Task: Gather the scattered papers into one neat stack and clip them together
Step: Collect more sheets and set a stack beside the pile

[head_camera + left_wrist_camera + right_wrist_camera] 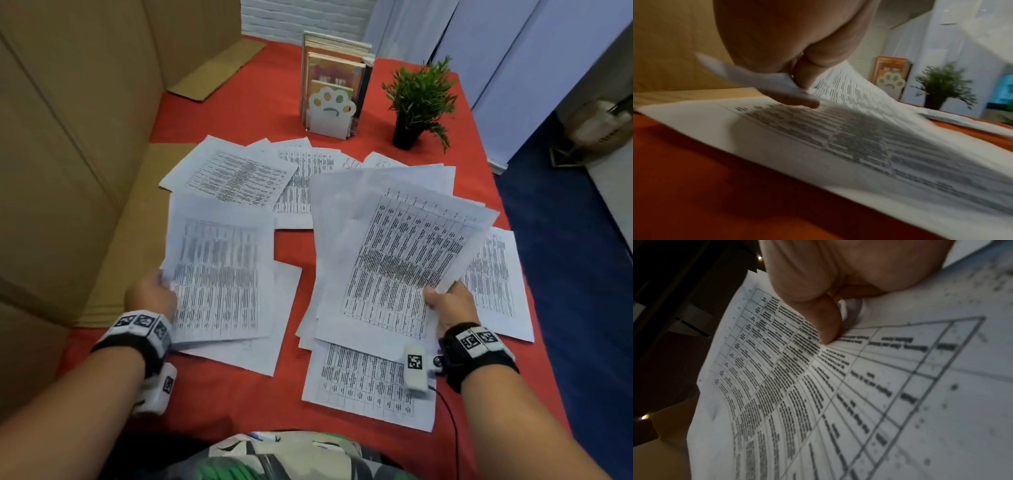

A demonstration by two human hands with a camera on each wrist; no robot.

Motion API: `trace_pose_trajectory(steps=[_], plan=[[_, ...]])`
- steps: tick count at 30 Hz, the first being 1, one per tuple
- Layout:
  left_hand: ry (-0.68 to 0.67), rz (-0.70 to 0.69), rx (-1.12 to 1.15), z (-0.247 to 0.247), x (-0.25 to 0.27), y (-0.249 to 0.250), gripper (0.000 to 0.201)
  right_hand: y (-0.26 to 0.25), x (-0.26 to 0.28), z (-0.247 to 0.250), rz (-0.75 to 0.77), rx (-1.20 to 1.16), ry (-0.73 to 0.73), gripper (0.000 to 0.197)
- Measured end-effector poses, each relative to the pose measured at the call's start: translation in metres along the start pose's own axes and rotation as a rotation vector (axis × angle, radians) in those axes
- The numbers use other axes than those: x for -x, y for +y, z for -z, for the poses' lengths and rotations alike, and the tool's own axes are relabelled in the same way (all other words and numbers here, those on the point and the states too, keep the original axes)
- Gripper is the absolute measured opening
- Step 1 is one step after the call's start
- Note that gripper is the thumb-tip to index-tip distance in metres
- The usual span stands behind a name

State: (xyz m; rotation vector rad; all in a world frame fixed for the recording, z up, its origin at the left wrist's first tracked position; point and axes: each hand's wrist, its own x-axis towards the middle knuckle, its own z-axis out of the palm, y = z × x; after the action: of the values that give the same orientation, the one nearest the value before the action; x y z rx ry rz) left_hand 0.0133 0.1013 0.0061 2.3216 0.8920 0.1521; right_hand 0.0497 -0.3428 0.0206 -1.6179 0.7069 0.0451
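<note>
Printed white sheets with tables lie scattered over the red tablecloth (239, 109). My right hand (448, 301) pinches a fanned bunch of gathered sheets (400, 253), lifted off the table; in the right wrist view the thumb (826, 321) presses on the top page (818, 402). My left hand (154, 291) grips the left edge of a single sheet (219, 274) and lifts it; its thumb and fingers (797, 76) pinch the raised page (849, 91) above another sheet (818, 146) on the cloth. More loose sheets (239, 171) lie further back and one (366, 383) near me. No clip shows.
A white paw-shaped bookend with books (332, 102) and a small potted plant (418, 99) stand at the back of the table. Cardboard panels (68, 137) wall off the left side. The table's right edge drops to a blue floor (565, 240).
</note>
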Motion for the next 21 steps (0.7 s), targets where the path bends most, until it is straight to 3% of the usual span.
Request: trace_pose_trajectory(steps=[3, 8, 14, 17, 21], plan=[[-0.055, -0.008, 0.073, -0.004, -0.001, 0.0, 0.023, 0.006, 0.007, -0.016, -0.075, -0.076, -0.136, 0.017], [-0.359, -0.116, 0.219, -0.036, 0.027, 0.021, 0.012, 0.027, 0.015, -0.049, -0.183, -0.133, -0.253, 0.011], [-0.747, -0.081, 0.457, -0.059, 0.058, 0.043, 0.015, 0.037, 0.021, -0.059, -0.136, -0.121, -0.313, 0.026], [-0.684, -0.179, 0.324, -0.059, 0.046, 0.045, 0.028, 0.044, 0.018, -0.055, -0.07, -0.03, -0.262, 0.044], [-0.478, -0.437, -0.199, -0.057, 0.01, 0.044, 0.048, 0.039, 0.024, -0.046, 0.005, 0.288, -0.142, 0.054]])
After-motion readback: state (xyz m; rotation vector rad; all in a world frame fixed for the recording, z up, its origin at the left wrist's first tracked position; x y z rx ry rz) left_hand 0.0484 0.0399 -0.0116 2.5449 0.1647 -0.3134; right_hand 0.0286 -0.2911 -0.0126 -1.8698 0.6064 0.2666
